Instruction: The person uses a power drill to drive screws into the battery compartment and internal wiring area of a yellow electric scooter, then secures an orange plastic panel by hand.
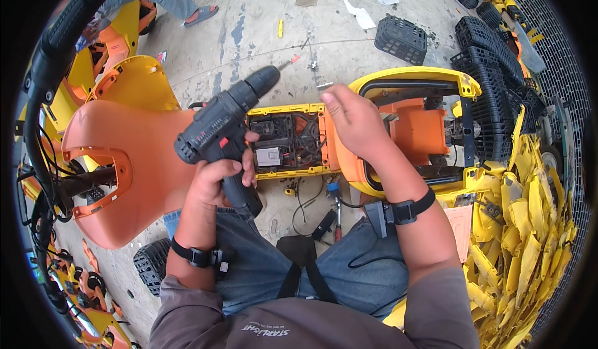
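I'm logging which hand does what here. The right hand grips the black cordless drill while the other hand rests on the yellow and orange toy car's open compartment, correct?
Not quite: the head view shows the left hand gripping the black cordless drill. The right hand rests on the yellow and orange toy car, beside its open compartment.

A repair or assembly workshop for plastic ride-on toy vehicles. A bare, stained concrete floor [261, 31] lies beyond the hands, strewn with scraps. Stacked yellow plastic panels [529, 224] are heaped to the right of the right hand [352, 121], with black plastic baskets [402, 37] beyond it. Orange body shells [124, 156] stand left of the left hand [215, 174], which grips a cordless drill [221, 131].
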Motion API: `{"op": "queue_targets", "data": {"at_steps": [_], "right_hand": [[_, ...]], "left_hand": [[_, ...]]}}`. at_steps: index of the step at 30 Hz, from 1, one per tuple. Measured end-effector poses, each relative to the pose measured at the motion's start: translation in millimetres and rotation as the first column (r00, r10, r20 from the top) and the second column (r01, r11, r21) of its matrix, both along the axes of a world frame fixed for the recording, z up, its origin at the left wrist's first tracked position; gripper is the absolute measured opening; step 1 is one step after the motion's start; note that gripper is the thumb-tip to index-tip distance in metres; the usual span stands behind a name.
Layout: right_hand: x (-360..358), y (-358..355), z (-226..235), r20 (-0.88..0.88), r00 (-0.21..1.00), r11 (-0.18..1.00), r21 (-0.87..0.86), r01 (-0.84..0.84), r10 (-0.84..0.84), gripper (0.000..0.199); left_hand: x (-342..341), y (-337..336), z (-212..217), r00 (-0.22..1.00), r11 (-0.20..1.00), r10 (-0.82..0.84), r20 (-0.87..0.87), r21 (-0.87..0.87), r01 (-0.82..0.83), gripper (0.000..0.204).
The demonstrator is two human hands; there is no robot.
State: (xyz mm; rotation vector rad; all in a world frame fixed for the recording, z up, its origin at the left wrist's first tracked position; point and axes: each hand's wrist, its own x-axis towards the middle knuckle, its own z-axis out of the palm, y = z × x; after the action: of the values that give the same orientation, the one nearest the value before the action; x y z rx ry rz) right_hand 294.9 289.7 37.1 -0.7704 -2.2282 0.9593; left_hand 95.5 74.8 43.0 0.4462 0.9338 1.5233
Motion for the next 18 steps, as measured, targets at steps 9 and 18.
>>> {"op": "queue_targets", "data": {"at_steps": [9,18], "right_hand": [[-12.6,-1.0,-1.3,0.283,0.955,0.918,0.396,-0.034,-0.087,0.023],[-19.4,6.3,-2.2,0.311,0.941,0.929,0.369,0.007,-0.131,0.026]], "left_hand": [[-18.2,-7.1,0.9,0.992,0.995,0.1,-0.072,0.003,-0.1,0.061],[-27.2,-18.9,0.4,0.987,0.986,0.159,-0.016,0.053,-0.158,0.059]]}}
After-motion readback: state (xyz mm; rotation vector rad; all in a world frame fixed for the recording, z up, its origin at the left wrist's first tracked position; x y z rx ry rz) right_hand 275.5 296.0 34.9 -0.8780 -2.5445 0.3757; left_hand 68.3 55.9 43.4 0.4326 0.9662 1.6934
